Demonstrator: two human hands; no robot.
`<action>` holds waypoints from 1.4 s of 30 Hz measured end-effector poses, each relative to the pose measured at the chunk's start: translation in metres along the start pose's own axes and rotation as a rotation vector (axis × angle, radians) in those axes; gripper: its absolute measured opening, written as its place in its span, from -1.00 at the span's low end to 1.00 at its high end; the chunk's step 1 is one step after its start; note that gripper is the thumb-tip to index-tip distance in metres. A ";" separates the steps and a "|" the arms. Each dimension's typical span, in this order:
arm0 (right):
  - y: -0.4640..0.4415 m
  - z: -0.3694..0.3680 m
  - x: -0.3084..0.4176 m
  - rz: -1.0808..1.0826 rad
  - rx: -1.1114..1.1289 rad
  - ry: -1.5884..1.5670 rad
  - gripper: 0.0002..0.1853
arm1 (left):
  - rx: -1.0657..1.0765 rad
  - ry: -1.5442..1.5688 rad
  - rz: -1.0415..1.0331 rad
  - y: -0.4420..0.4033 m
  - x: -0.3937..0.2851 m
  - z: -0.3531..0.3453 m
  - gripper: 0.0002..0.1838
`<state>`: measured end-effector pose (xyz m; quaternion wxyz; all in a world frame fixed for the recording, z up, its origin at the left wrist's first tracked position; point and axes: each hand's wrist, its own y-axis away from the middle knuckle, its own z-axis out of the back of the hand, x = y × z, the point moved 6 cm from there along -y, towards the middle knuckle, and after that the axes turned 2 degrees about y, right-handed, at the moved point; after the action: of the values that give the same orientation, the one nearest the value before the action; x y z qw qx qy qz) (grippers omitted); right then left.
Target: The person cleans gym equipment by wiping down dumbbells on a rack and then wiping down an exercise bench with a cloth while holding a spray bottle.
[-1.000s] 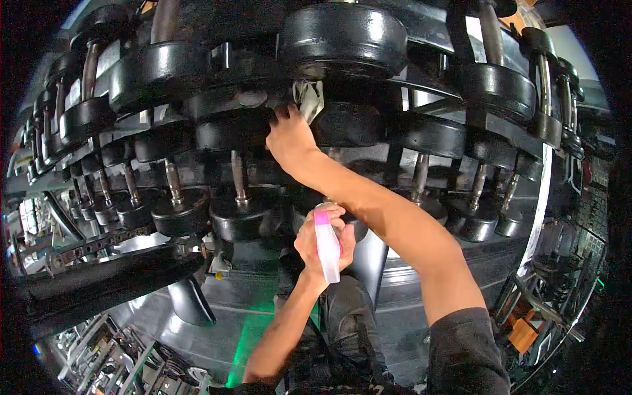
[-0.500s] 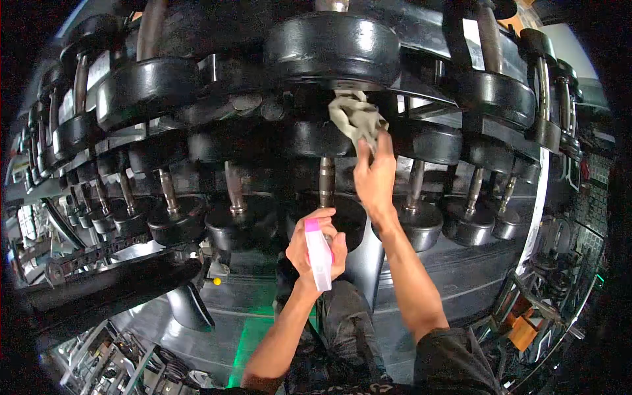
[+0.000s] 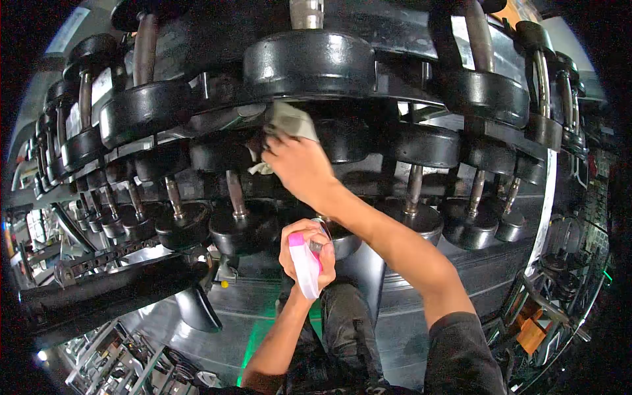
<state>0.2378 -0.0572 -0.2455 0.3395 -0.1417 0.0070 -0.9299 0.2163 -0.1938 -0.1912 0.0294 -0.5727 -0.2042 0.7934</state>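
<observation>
In the head view, a crumpled grey-beige cloth (image 3: pixel 294 121) is held in the right hand (image 3: pixel 301 164), whose fingers are curled into it; the hand and cloth are slightly blurred. The cloth is positioned just below the large upper dumbbell (image 3: pixel 309 64), at the height of the lower row, between a lower dumbbell head (image 3: pixel 220 151) on the picture's left and another black head (image 3: pixel 347 140) on its right. Whether any of these is touched by the cloth cannot be told. A paler end of the cloth is seen hanging below the fingers. A pink-and-white bottle (image 3: pixel 305 268) is gripped in the left hand (image 3: pixel 287 247), with the fingers closed around it, nearer to the body and below the right hand in the picture. The dumbbells are carried in two rows on a dark rack (image 3: pixel 401 33), their metal handles pointed toward and away from the body. A black padded bench (image 3: pixel 112 283) is seen at the left, and dark trousers (image 3: pixel 349 316) are seen above the grey floor (image 3: pixel 408 336), where a green glow is cast.
</observation>
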 end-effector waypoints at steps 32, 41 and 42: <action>0.050 0.050 -0.040 -0.327 -0.249 -0.146 -0.63 | 0.090 0.057 0.135 -0.017 0.004 0.009 -0.93; 0.048 0.027 -0.132 -0.612 0.112 -0.270 -0.44 | 0.141 0.033 -0.023 -0.011 0.003 0.007 -0.74; 0.040 -0.018 -0.157 -0.248 0.271 0.189 -0.46 | 0.141 0.031 -0.027 -0.011 0.001 0.008 -0.74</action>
<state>0.3731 0.0100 -0.3077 0.2360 -0.0068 -0.1038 -0.9662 0.2065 -0.1854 -0.1862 0.0838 -0.5787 -0.1549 0.7963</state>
